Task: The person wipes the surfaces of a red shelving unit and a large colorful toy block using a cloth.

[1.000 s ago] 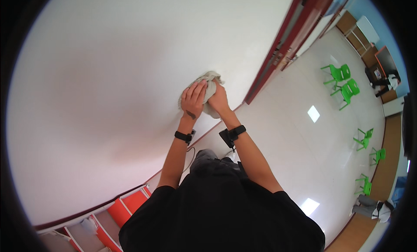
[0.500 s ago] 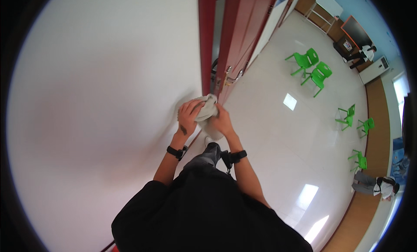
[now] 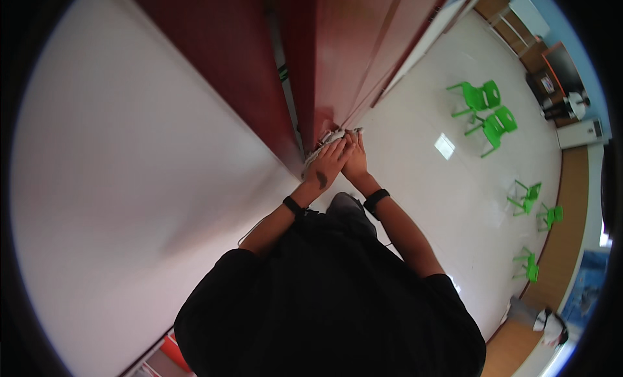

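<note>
Versus the frame one second back, the crumpled off-white cloth (image 3: pixel 336 136) has gone from the smooth white wall (image 3: pixel 136 188) left of the dark-red panelled door (image 3: pixel 354 59) to that door's near edge, so the work now sits at the door. Left hand (image 3: pixel 329 161) and right hand (image 3: pixel 355 161) both grasp the cloth, left fingers overlapping the right. Half a second ago, more cloth showed.

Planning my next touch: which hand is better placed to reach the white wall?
Likely the left hand: it rests at the cloth on the side nearer the white wall, while the right hand lies farther over, toward the green chairs.
</note>
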Available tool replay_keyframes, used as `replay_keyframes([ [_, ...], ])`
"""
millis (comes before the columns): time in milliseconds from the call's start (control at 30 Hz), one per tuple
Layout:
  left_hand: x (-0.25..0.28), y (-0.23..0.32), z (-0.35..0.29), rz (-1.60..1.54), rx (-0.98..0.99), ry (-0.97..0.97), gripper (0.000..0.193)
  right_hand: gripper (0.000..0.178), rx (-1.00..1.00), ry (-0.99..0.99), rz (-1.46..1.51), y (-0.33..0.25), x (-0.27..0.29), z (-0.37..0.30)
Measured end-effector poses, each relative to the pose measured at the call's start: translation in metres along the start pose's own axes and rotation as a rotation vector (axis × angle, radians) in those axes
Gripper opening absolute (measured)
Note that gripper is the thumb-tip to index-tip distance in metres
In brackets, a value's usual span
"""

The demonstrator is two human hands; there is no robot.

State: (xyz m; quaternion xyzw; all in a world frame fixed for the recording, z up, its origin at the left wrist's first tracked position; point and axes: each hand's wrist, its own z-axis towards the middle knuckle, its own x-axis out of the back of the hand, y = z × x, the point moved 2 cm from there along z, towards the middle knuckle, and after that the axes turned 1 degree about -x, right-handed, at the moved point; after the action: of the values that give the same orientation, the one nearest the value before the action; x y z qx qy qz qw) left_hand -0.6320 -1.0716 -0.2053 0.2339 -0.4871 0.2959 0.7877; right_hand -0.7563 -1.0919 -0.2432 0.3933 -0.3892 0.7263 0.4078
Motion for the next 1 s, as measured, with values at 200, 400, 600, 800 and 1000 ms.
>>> replay_keyframes([
  [200,0.005,-0.015,0.026,0.114,0.285,-0.077,0.055,0.033,0.371,-0.166,0.135,0.021,-0.014,0.059],
  [400,0.0,0.0,0.039,0.103,0.593,0.0,0.054,0.023,0.532,-0.262,0.263,0.028,-0.023,0.074],
  [600,-0.016,0.031,0.035,-0.092,0.828,0.282,0.07,0.044,0.628,-0.294,0.37,0.05,-0.017,0.071],
  [800,-0.036,0.061,0.002,-0.343,1.015,0.346,0.076,0.051,0.806,-0.373,0.578,0.087,0.007,0.08],
  [1000,0.07,0.045,0.055,-0.013,0.641,0.512,0.045,0.046,0.777,-0.332,0.846,0.082,0.056,0.101],
])
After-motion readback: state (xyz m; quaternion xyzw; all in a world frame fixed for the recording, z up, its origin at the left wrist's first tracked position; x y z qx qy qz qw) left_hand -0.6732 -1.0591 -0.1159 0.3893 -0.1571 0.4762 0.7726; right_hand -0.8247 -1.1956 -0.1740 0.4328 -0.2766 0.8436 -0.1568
